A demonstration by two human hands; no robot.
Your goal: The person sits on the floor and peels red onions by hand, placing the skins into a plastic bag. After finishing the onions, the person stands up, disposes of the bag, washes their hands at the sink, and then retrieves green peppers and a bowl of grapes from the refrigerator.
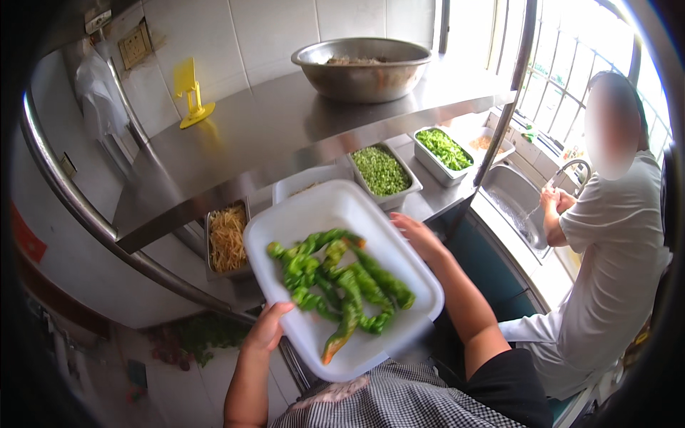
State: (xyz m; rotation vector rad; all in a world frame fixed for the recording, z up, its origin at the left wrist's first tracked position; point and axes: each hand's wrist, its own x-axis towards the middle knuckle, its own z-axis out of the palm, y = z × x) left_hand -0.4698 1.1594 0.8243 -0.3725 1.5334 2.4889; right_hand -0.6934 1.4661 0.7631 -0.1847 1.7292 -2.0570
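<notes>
A white plastic tub (pixel 316 214) is held up in front of my apron, tilted towards me. Several long green peppers (pixel 350 291), some with orange-red tips, lie in it. My left hand (pixel 269 327) grips the tub's near left side, with the thumb over the rim. At the far right side is my right hand (pixel 417 235), its fingers at the rim and partly hidden by the tub. Behind the tub, another white container (pixel 283 187) is mostly covered from view.
A steel shelf (pixel 257 128) carries a large metal bowl (pixel 361 75) and a yellow phone stand (pixel 193 96). Below it stand metal pans of shredded food (pixel 227 235), chopped greens (pixel 381 170) and sliced green peppers (pixel 443 148). At right, a person (pixel 615 251) rinses their hands at a sink (pixel 514 214).
</notes>
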